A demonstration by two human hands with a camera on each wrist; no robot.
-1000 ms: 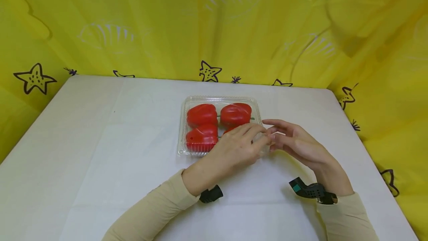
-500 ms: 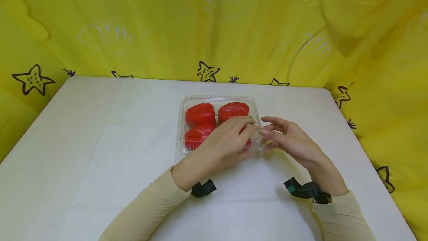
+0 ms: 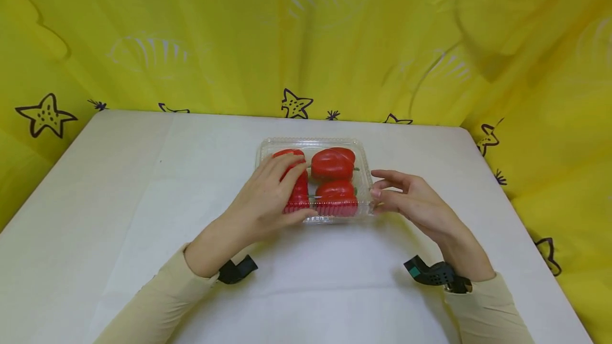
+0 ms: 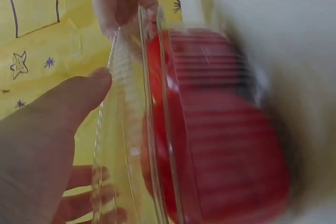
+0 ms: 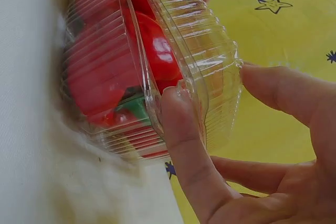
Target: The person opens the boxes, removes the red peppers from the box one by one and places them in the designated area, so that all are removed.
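One lidded clear plastic container [image 3: 313, 141] holding red peppers [image 3: 332, 165] sits on a white table [image 3: 158, 216], with left hand [image 3: 265, 192] released, fingers spread over its left side, and right hand [image 3: 421, 203] unclenched, thumb touching its near right corner.

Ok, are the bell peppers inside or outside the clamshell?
Inside: both wrist views show the red bell peppers through the ribbed side of the plastic clamshell.
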